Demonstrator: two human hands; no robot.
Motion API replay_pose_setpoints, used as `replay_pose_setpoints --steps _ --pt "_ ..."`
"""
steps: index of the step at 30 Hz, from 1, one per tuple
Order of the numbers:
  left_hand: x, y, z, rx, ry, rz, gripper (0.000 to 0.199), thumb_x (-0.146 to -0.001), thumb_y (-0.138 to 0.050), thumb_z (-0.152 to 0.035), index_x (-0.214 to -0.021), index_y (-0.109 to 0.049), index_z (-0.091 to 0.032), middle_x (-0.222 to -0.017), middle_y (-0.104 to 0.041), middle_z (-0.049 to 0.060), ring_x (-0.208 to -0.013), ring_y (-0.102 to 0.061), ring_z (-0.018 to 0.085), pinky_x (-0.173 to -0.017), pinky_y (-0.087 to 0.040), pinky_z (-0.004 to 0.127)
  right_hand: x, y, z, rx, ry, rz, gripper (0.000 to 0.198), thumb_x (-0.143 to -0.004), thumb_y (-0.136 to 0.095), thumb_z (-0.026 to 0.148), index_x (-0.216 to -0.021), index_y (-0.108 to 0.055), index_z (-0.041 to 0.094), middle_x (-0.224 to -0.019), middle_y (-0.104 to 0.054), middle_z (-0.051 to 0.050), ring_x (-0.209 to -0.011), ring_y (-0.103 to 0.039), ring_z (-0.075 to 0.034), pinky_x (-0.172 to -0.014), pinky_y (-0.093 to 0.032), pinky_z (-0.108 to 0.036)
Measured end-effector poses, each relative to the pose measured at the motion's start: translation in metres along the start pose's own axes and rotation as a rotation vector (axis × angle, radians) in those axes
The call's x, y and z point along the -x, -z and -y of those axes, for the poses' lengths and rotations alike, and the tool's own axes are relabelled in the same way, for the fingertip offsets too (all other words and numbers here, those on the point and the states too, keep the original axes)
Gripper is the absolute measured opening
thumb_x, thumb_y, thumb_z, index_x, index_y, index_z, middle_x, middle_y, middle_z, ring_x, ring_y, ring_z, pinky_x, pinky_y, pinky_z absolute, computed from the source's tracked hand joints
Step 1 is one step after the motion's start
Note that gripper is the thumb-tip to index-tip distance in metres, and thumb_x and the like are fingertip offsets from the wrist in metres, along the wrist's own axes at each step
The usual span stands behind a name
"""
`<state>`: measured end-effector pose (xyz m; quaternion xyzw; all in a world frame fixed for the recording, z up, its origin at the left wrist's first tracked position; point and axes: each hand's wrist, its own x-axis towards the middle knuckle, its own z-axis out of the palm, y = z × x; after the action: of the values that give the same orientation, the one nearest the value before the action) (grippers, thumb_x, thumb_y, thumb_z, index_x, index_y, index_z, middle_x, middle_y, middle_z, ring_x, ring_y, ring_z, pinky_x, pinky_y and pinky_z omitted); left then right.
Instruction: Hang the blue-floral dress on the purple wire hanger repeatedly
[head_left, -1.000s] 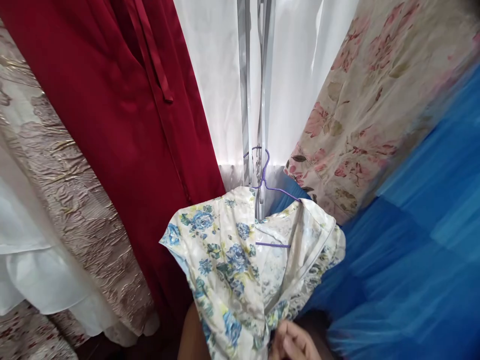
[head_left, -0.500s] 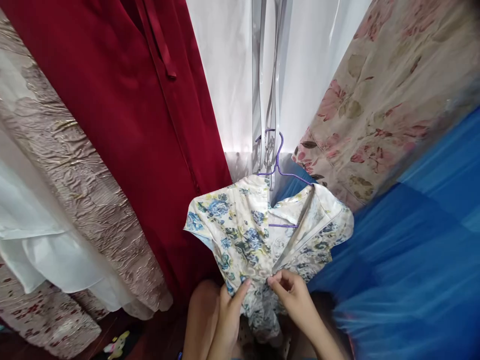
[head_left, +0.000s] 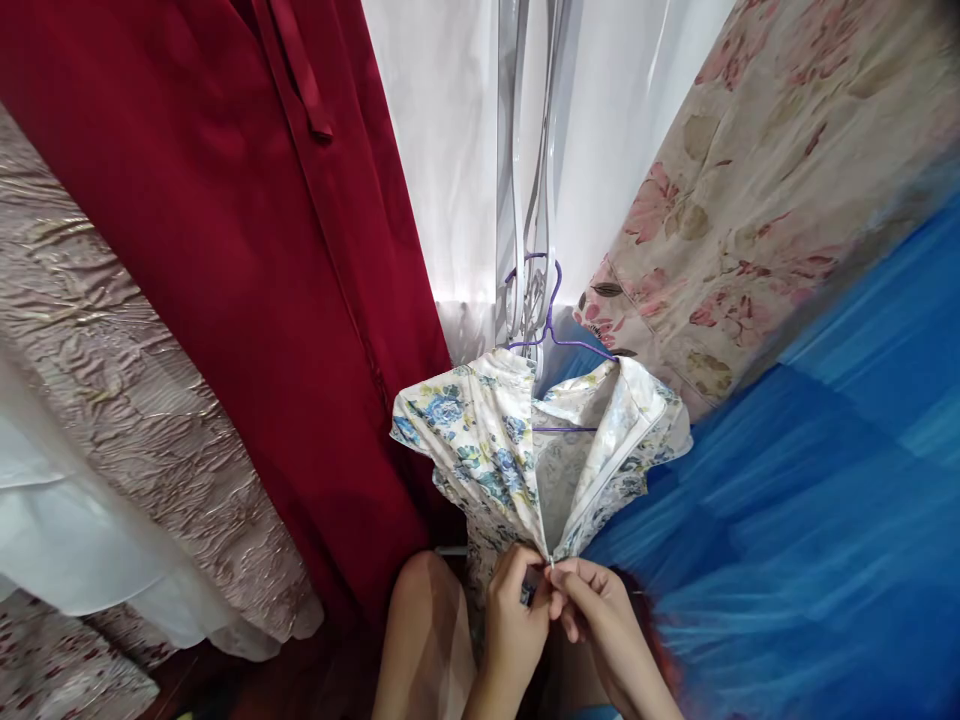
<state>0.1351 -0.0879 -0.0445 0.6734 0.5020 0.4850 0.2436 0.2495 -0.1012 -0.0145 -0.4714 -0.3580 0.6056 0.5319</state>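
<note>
A white dress with blue and yellow flowers (head_left: 487, 440) hangs on a purple hanger (head_left: 551, 325). Its opening forms a V, with a pale zipper (head_left: 621, 462) along the right edge. At the low point of the V, my left hand (head_left: 517, 605) pinches the fabric beside the zipper's base. My right hand (head_left: 596, 605) meets it there, thumb and finger closed on what looks like the small zipper pull. The fingertips of both hands touch or nearly touch. Below them, my hands and forearms hide much of the dress.
A long red garment (head_left: 247, 250) hangs to the left, beside a pink textured one (head_left: 172, 400). White fabric (head_left: 435, 150) with hanging straps (head_left: 517, 180) is behind the hanger. On the right are a pink floral garment (head_left: 720, 220) and blue tulle (head_left: 810, 500). My bare knee (head_left: 424, 610) is below.
My left hand has moved right from the dress's side to the base of the V, next to my right hand. The V opening now looks longer and more taut.
</note>
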Motion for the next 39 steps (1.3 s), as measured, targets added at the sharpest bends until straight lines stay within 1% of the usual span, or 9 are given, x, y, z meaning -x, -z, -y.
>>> replay_pose_setpoints --steps 6,11,15,21,25,27,32,36,39 --pt "0.000 -0.001 0.000 -0.147 0.022 0.187 0.013 -0.082 -0.049 -0.008 -0.083 -0.050 -0.021 -0.080 -0.061 0.004 -0.076 -0.059 0.021 -0.068 -0.044 0.030 -0.022 -0.015 0.067 -0.053 0.137 -0.090 0.027 -0.073 -0.076 0.037 -0.066 -0.069 0.012 -0.050 -0.061 -0.001 -0.034 -0.034 -0.004 -0.036 -0.018 -0.020" --pt "-0.009 0.017 -0.013 -0.348 0.008 0.313 0.019 -0.077 -0.046 -0.004 -0.083 -0.049 -0.021 -0.083 -0.060 0.004 -0.078 -0.058 0.022 -0.067 -0.039 0.031 -0.056 -0.043 0.152 -0.050 0.308 -0.009 0.019 -0.070 -0.074 0.031 -0.066 -0.070 0.012 -0.052 -0.064 -0.001 -0.033 -0.035 -0.004 -0.035 -0.020 -0.020" --pt "-0.012 0.023 -0.014 -0.417 -0.003 0.355 0.022 -0.075 -0.047 -0.003 -0.086 -0.052 -0.021 -0.087 -0.061 0.004 -0.080 -0.058 0.023 -0.069 -0.039 0.032 -0.072 -0.057 0.190 -0.091 0.366 0.018 0.016 -0.069 -0.070 0.029 -0.065 -0.071 0.013 -0.053 -0.063 0.000 -0.035 -0.038 -0.004 -0.035 -0.021 -0.019" --pt "-0.043 0.043 -0.021 -0.091 -0.044 0.283 0.008 -0.088 -0.055 -0.015 -0.091 -0.059 -0.021 -0.080 -0.062 0.001 -0.075 -0.060 0.017 -0.070 -0.045 0.027 -0.060 -0.056 0.186 -0.013 0.383 0.026 0.019 -0.072 -0.069 0.033 -0.072 -0.071 0.014 -0.049 -0.062 0.002 -0.034 -0.039 -0.005 -0.035 -0.020 -0.019" --pt "-0.105 0.083 -0.074 0.092 -0.260 -0.096 0.026 -0.096 -0.053 -0.025 -0.122 -0.058 -0.023 -0.084 -0.062 0.002 -0.078 -0.060 0.016 -0.078 -0.048 0.028 -0.050 -0.053 0.181 0.044 0.402 0.023 0.018 -0.073 -0.070 0.033 -0.071 -0.069 0.015 -0.045 -0.060 0.002 -0.034 -0.039 -0.006 -0.036 -0.023 -0.019" --pt "-0.137 0.098 -0.103 0.083 -0.378 -0.118 0.036 -0.097 -0.052 -0.026 -0.133 -0.054 -0.024 -0.089 -0.063 0.002 -0.078 -0.059 0.015 -0.078 -0.048 0.027 -0.048 -0.053 0.183 0.078 0.428 0.034 0.018 -0.074 -0.070 0.033 -0.069 -0.068 0.015 -0.045 -0.060 0.002 -0.034 -0.040 -0.006 -0.036 -0.026 -0.019" --pt "-0.183 0.099 -0.137 -0.076 -0.463 0.078 0.020 -0.097 -0.054 -0.030 -0.086 -0.066 -0.020 -0.072 -0.063 -0.001 -0.063 -0.056 0.013 -0.061 -0.041 0.023 -0.048 -0.050 0.185 0.217 0.499 0.037 0.021 -0.078 -0.068 0.036 -0.072 -0.065 0.016 -0.045 -0.060 0.003 -0.036 -0.043 -0.007 -0.039 -0.032 -0.020" --pt "-0.195 0.096 -0.137 -0.016 -0.484 -0.108 0.017 -0.094 -0.058 -0.027 -0.081 -0.064 -0.018 -0.067 -0.062 -0.002 -0.060 -0.057 0.012 -0.060 -0.042 0.021 -0.059 -0.046 0.167 0.214 0.520 0.067 0.021 -0.080 -0.064 0.036 -0.073 -0.062 0.017 -0.043 -0.054 0.006 -0.036 -0.043 -0.008 -0.041 -0.033 -0.020" --pt "-0.208 0.115 -0.137 0.150 -0.397 -0.329 0.016 -0.094 -0.058 -0.028 -0.083 -0.063 -0.017 -0.066 -0.061 -0.001 -0.061 -0.058 0.012 -0.060 -0.045 0.021 -0.066 -0.038 0.143 0.236 0.469 0.054 0.017 -0.079 -0.064 0.032 -0.071 -0.061 0.017 -0.042 -0.054 0.005 -0.036 -0.044 -0.009 -0.040 -0.032 -0.020"
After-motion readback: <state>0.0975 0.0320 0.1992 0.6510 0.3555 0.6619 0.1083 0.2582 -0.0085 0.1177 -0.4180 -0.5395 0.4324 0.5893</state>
